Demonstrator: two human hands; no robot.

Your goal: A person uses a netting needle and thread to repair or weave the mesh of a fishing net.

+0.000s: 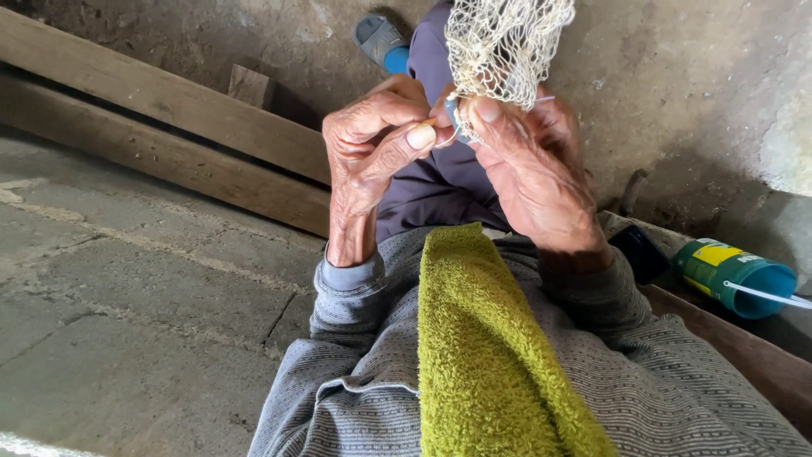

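Note:
A cream net [505, 42] of thin knotted cord hangs from the top of the view down to my hands. My right hand [533, 169] pinches its lower edge together with a small blue-grey flat tool [453, 117]. My left hand [372, 148] is closed, its thumb and fingers pinching the thread right beside that tool. The two hands touch each other above my lap. A thin pale thread [544, 99] sticks out to the right of the net's edge.
A green towel [486, 355] drapes down my chest over a grey sweater. Wooden planks [169, 127] lie on the concrete floor at left. A green and yellow can [734, 275] lies on its side at right, beside a dark flat object [640, 251]. A blue sandal [381, 41] is on my foot ahead.

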